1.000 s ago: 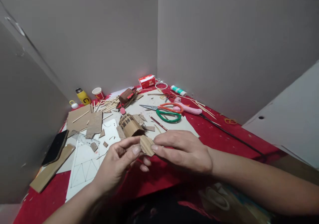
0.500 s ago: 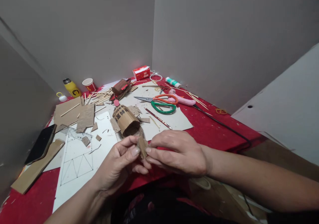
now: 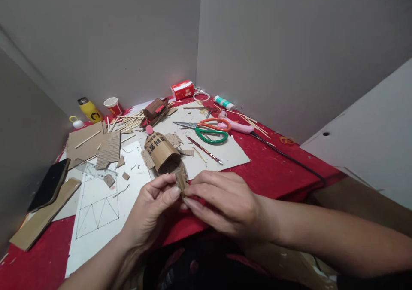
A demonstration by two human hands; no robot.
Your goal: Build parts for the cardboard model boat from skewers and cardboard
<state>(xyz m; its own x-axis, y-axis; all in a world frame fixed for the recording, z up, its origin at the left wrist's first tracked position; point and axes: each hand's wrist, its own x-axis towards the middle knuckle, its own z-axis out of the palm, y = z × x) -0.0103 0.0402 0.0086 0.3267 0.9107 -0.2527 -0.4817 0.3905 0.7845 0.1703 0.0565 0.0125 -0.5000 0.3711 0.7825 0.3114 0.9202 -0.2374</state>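
Observation:
Both of my hands pinch one small piece of corrugated cardboard (image 3: 181, 179) over the near edge of the red table (image 3: 277, 169). My left hand (image 3: 151, 210) grips it from the left with thumb and fingers. My right hand (image 3: 222, 202) holds its right side with the fingertips. The piece stands nearly edge-on to me. Just behind it lies a curved roll of brown cardboard (image 3: 161, 151) with black printed characters.
A white sheet with drawn triangles (image 3: 99, 204) lies at left. Behind are orange and green scissors (image 3: 209, 131), a pink glue gun (image 3: 238, 128) with a black cord, a pencil (image 3: 204, 151), sticks, cardboard scraps, a phone (image 3: 48, 184), a yellow bottle (image 3: 90, 109), a paper cup (image 3: 112, 106).
The cardboard piece has turned from flat-facing to nearly edge-on between my fingers. My view has shifted so the table items sit slightly higher and left.

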